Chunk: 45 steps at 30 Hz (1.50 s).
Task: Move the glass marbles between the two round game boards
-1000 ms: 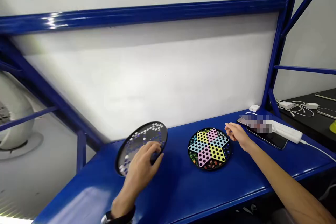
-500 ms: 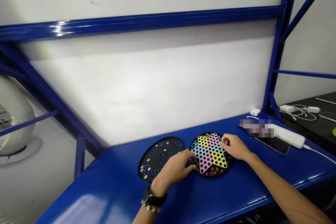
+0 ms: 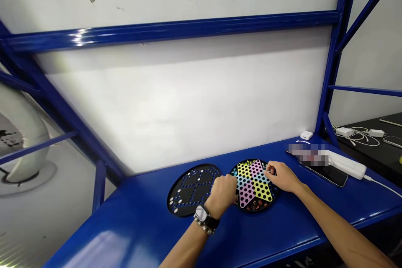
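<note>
Two sides of the star board [image 3: 250,181] covered: looks like a steadying step, calling for an even, level touch. From the left: a dark disc [image 3: 189,192] just left of the left hand [image 3: 223,191], fingers curled, grip hidden; the board flat between both hands, pink, yellow, blue, coloured pieces [image 3: 254,206] around the star; the right hand [image 3: 282,176], fingers bent, can't tell if pinching.
</note>
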{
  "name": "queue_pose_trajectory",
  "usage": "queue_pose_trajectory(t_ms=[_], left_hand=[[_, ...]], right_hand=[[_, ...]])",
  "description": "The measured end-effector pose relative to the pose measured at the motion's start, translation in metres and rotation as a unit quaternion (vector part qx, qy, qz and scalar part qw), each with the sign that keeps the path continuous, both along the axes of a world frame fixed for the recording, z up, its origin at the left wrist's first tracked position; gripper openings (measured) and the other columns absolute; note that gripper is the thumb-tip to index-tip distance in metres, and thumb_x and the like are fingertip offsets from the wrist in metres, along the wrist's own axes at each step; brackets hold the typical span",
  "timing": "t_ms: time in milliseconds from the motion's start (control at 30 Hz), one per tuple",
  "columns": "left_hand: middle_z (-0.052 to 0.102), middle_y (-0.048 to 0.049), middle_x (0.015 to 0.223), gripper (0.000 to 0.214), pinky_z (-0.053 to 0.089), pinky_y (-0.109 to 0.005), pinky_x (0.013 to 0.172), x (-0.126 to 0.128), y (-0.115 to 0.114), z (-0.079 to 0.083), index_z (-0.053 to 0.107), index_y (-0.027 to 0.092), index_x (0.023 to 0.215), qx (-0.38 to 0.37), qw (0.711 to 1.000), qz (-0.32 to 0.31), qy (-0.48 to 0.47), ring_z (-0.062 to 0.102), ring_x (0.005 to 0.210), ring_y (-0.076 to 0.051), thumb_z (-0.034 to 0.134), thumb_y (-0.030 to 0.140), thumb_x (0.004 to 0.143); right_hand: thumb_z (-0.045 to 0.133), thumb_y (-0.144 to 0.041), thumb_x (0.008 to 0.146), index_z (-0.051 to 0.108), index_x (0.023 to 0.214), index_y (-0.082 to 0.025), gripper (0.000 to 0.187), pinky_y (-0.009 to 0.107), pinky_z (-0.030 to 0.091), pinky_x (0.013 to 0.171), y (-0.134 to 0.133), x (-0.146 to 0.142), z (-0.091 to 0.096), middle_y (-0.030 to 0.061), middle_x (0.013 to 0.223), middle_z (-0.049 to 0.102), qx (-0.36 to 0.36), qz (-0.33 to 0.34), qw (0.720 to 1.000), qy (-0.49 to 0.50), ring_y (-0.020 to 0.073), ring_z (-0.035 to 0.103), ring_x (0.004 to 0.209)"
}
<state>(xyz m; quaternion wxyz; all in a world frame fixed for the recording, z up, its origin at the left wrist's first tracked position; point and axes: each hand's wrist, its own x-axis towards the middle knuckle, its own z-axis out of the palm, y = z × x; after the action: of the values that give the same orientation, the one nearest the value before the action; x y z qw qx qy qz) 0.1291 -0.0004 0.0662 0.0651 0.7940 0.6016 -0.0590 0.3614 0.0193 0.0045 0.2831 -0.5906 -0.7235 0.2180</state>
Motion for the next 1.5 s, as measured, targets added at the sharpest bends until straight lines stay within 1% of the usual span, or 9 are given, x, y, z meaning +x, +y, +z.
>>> queue_pose_trajectory(t_ms=[167, 400, 600, 900, 967, 1167, 1267, 1367, 1500], left_hand=[[0.073, -0.0114, 0.081, 0.023, 0.053, -0.037, 0.071, -0.016, 0.012, -0.003, 0.071, 0.018, 0.074, -0.009, 1.000, 0.010, 0.010, 0.072, 0.082, -0.033, 0.085, 0.033, 0.063], [0.071, -0.0101, 0.074, 0.013, 0.051, -0.032, 0.067, -0.013, 0.007, -0.006, 0.070, 0.018, 0.064, -0.004, 1.000, 0.011, 0.001, 0.072, 0.077, -0.029, 0.081, 0.025, 0.066], [0.071, -0.0105, 0.077, 0.007, 0.049, -0.031, 0.065, -0.012, 0.000, -0.009, 0.071, 0.018, 0.068, 0.010, 1.000, -0.009, 0.008, 0.071, 0.076, -0.027, 0.069, 0.015, 0.075], [0.071, -0.0104, 0.082, 0.004, 0.048, -0.032, 0.064, -0.018, -0.004, -0.011, 0.070, 0.019, 0.073, 0.013, 1.000, -0.022, -0.017, 0.071, 0.078, -0.029, 0.069, 0.018, 0.077], [0.072, -0.0123, 0.085, 0.003, 0.049, -0.033, 0.067, -0.015, -0.003, -0.012, 0.071, 0.018, 0.077, 0.012, 1.000, -0.027, 0.004, 0.071, 0.082, -0.030, 0.068, 0.016, 0.077], [0.072, -0.0203, 0.096, 0.017, 0.052, -0.037, 0.073, -0.004, -0.008, -0.018, 0.071, 0.013, 0.094, 0.025, 0.998, -0.034, 0.044, 0.072, 0.089, -0.033, 0.057, 0.011, 0.085], [0.073, -0.0191, 0.091, 0.018, 0.049, -0.036, 0.069, -0.004, -0.011, -0.015, 0.072, 0.013, 0.088, 0.029, 0.999, -0.030, 0.033, 0.072, 0.084, -0.032, 0.055, 0.013, 0.085], [0.072, -0.0144, 0.080, 0.017, 0.045, -0.033, 0.063, -0.014, -0.010, -0.006, 0.071, 0.017, 0.074, 0.038, 0.999, -0.028, 0.003, 0.071, 0.075, -0.028, 0.057, 0.020, 0.084], [0.063, -0.0036, 0.058, 0.032, 0.035, -0.028, 0.057, -0.048, 0.009, 0.006, 0.062, 0.020, 0.057, 0.072, 0.988, -0.010, -0.134, 0.060, 0.057, -0.018, 0.056, 0.032, 0.086]], right_hand=[[0.055, -0.038, 0.087, 0.057, 0.078, -0.023, 0.017, 0.026, 0.033, 0.057, 0.001, 0.000, -0.003, -0.0002, 0.076, 0.061, 0.004, 0.006, 1.000, -0.003, 0.0152, 0.053, 0.067], [0.056, -0.038, 0.086, 0.057, 0.078, -0.023, 0.017, 0.026, 0.032, 0.057, 0.001, 0.000, -0.002, 0.0000, 0.076, 0.061, -0.003, 0.009, 1.000, 0.000, 0.0150, 0.052, 0.067], [0.055, -0.039, 0.087, 0.056, 0.079, -0.023, 0.018, 0.026, 0.032, 0.058, 0.001, 0.000, -0.001, -0.0004, 0.076, 0.060, 0.004, 0.014, 1.000, -0.015, 0.0151, 0.052, 0.068], [0.054, -0.039, 0.088, 0.055, 0.078, -0.023, 0.019, 0.026, 0.032, 0.058, 0.001, 0.001, -0.001, 0.0001, 0.077, 0.060, 0.007, 0.018, 1.000, -0.024, 0.0153, 0.052, 0.068], [0.054, -0.039, 0.088, 0.054, 0.078, -0.023, 0.018, 0.026, 0.032, 0.057, 0.001, 0.001, -0.001, -0.0001, 0.077, 0.060, 0.008, 0.016, 0.999, -0.027, 0.0152, 0.052, 0.067], [0.054, -0.038, 0.088, 0.054, 0.076, -0.023, 0.019, 0.026, 0.032, 0.057, 0.000, 0.001, 0.000, -0.0005, 0.075, 0.059, 0.007, 0.015, 0.999, -0.029, 0.0148, 0.051, 0.066], [0.054, -0.038, 0.088, 0.054, 0.076, -0.023, 0.019, 0.026, 0.033, 0.058, 0.000, 0.001, 0.000, -0.0007, 0.076, 0.059, 0.009, 0.015, 0.999, -0.031, 0.0149, 0.052, 0.067], [0.054, -0.039, 0.088, 0.054, 0.076, -0.023, 0.020, 0.026, 0.033, 0.058, 0.000, 0.001, -0.002, -0.0004, 0.076, 0.059, 0.010, 0.014, 0.999, -0.032, 0.0149, 0.052, 0.067], [0.054, -0.039, 0.088, 0.056, 0.077, -0.023, 0.019, 0.026, 0.034, 0.058, 0.000, 0.001, -0.003, 0.0002, 0.078, 0.061, 0.012, 0.018, 0.999, -0.029, 0.0149, 0.053, 0.068]])
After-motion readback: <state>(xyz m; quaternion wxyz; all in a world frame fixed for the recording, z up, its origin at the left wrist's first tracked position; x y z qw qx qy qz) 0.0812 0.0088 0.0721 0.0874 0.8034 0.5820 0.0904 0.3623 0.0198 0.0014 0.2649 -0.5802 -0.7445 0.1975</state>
